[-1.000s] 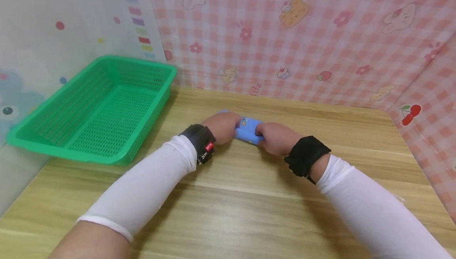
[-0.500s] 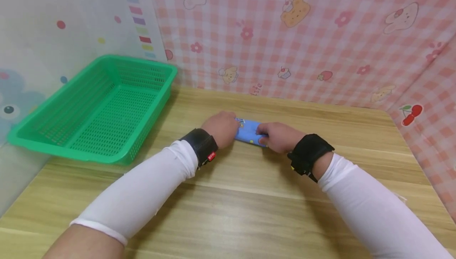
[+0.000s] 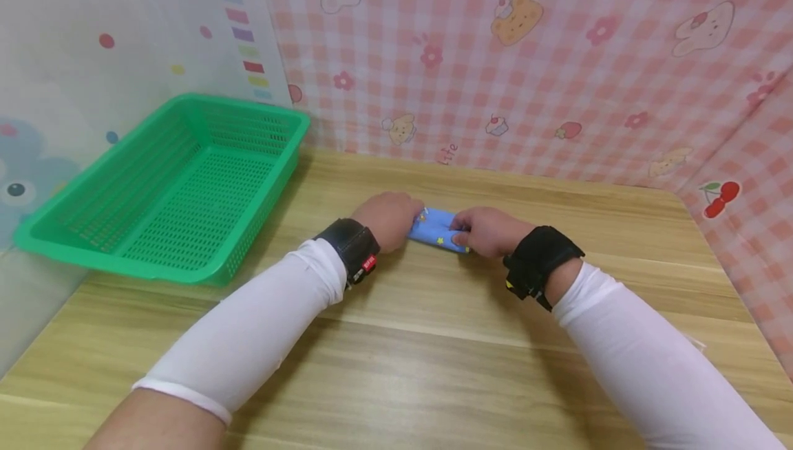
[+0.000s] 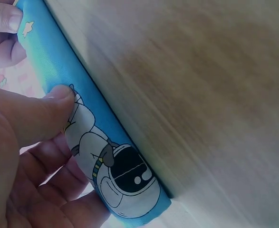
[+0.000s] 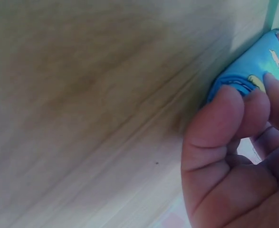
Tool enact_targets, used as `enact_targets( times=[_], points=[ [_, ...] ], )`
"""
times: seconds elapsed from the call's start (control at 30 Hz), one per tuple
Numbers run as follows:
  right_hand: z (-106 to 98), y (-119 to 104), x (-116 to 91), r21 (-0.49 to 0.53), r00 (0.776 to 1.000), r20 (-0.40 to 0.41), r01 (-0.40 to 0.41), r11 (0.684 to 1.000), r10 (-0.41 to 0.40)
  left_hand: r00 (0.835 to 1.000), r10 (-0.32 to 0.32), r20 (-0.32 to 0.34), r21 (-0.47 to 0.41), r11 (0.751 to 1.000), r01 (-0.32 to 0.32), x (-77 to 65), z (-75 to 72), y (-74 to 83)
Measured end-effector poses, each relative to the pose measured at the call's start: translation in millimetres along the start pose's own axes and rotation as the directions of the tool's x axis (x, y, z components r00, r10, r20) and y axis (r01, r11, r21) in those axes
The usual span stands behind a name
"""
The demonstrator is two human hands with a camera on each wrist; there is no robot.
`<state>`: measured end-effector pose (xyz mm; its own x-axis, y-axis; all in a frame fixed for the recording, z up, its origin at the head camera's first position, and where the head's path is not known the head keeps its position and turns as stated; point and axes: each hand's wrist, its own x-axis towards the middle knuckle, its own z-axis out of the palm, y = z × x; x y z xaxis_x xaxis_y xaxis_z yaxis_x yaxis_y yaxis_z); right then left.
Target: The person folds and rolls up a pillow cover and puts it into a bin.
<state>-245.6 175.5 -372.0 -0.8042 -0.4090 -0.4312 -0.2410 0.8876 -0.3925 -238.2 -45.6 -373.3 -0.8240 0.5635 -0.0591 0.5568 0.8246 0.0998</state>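
A rolled-up blue cloth (image 3: pixel 436 228) lies on the wooden table in front of the pink checked wall. An astronaut print (image 4: pixel 125 175) and small yellow stars show on it, and layered folds show at its right end in the right wrist view. My left hand (image 3: pixel 389 221) grips the left part, thumb pressed on the upper face and fingers curled behind it. At the other end my right hand (image 3: pixel 492 231) holds the roll between thumb and fingers. In the right wrist view, this hand's curled fingertips (image 5: pixel 220 114) touch the layered end.
A green plastic basket (image 3: pixel 244 192) with perforated walls stands on the left of the wooden table (image 3: pixel 396 367), beside the white wall. Pink checked wall covering (image 3: pixel 446 58) closes off the back and right sides.
The left part of the roll that stuck out beyond my left hand is now hidden. My right hand has shifted slightly right, and a yellow star shows near it. The basket stays put.
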Motion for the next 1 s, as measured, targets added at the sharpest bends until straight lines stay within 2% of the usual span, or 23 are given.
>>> enact_targets(
  times=[0.17,0.33,0.43,0.53,0.63,0.77,0.87,1.0],
  points=[
    [-5,0,2,0.080,0.997,0.061,-0.045,0.996,0.041,1.000,-0.001,0.018,0.009,1.000,0.001,-0.7,-3.1,1.4],
    [-8,-2,2,0.109,0.995,0.070,-0.081,0.991,0.074,1.000,-0.014,0.023,-0.001,1.000,0.014,-0.4,-2.8,2.4],
    [-7,-6,-2,0.105,0.996,0.020,-0.090,0.990,0.089,0.999,-0.020,0.027,-0.001,1.000,0.020,0.3,-1.8,2.3],
    [-3,-13,-8,0.025,0.992,-0.104,-0.070,0.997,0.072,0.999,-0.024,0.027,-0.001,1.000,0.024,1.4,-0.1,1.7],
    [6,-22,-15,-0.143,0.970,-0.242,-0.011,0.990,-0.025,0.999,-0.027,0.020,-0.007,1.000,0.027,2.9,1.9,0.8],
    [18,-30,-21,-0.338,0.929,-0.312,0.089,0.937,-0.201,1.000,-0.026,0.010,-0.009,1.000,0.026,3.9,3.4,0.1],
    [23,-27,-21,-0.385,0.909,-0.316,0.141,0.912,-0.274,1.000,-0.025,0.005,-0.016,1.000,0.025,3.3,2.9,0.4],
    [25,-21,-16,-0.365,0.900,-0.312,0.181,0.913,-0.304,1.000,-0.028,0.011,-0.024,0.999,0.028,1.9,2.4,0.5]
  ],
)
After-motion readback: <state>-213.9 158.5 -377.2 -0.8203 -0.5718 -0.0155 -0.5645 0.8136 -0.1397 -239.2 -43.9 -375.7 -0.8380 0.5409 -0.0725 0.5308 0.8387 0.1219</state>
